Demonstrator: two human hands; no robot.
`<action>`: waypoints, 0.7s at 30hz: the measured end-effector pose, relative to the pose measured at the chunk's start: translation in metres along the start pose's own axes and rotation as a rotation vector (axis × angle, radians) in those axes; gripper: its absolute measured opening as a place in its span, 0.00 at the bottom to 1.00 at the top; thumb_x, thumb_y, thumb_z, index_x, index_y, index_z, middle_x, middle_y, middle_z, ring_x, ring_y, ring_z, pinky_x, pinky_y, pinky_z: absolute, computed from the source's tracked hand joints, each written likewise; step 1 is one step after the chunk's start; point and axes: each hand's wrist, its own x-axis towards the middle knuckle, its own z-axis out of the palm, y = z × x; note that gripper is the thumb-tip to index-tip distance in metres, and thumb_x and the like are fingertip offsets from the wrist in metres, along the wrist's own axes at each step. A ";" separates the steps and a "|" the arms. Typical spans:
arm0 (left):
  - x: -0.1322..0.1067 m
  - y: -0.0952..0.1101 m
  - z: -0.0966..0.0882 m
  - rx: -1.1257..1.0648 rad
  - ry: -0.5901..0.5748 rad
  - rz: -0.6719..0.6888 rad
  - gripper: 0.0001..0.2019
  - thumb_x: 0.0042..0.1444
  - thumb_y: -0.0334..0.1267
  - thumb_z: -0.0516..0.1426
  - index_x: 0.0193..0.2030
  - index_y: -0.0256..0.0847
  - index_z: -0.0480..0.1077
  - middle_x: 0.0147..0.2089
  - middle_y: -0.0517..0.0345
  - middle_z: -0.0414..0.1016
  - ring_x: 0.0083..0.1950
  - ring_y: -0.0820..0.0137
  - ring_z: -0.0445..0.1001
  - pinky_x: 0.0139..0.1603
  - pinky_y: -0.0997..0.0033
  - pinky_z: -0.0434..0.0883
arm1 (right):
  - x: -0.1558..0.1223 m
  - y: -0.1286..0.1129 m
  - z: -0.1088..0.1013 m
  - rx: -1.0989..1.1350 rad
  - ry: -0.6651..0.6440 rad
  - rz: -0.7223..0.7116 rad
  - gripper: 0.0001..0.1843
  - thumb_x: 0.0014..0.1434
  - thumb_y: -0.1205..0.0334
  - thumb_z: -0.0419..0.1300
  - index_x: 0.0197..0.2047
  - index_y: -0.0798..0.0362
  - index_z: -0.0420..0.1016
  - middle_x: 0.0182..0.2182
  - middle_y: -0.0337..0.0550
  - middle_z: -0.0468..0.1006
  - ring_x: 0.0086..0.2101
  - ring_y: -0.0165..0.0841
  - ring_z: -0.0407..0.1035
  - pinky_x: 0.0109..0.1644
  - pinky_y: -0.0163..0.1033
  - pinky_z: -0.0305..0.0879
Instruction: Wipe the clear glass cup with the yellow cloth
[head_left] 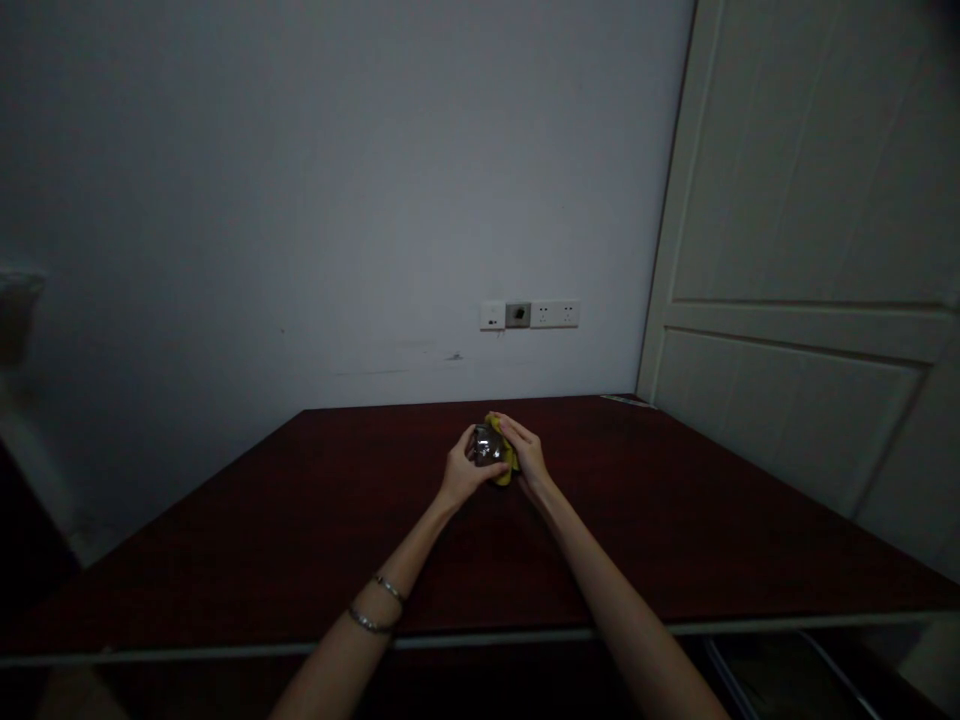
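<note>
Over the middle of the table, a shiny, see-through glass cup (488, 446) is gripped by my left hand (465, 471), the fingers and thumb curved around its left and near sides. My right hand (526, 451) is closed on a yellow cloth (507, 466) and presses it against the right side of the cup. Part of the cloth is hidden behind the cup and under my right fingers. The two hands are close together, with the cup and cloth between them.
The dark red table (300, 520) ends at a pale front edge. A white wall (360, 200) with sockets (555, 314) rises behind it. A pale panelled door (787, 400) stands on the right. A thin flat item (627, 401) lies at the far right corner.
</note>
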 end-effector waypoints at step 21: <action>0.002 -0.007 -0.003 0.006 -0.070 -0.040 0.40 0.28 0.35 0.68 0.52 0.31 0.60 0.52 0.43 0.67 0.51 0.59 0.68 0.53 0.61 0.65 | 0.003 0.006 -0.001 0.050 0.102 0.096 0.17 0.41 0.56 0.65 0.36 0.54 0.77 0.38 0.44 0.78 0.40 0.38 0.71 0.49 0.44 0.64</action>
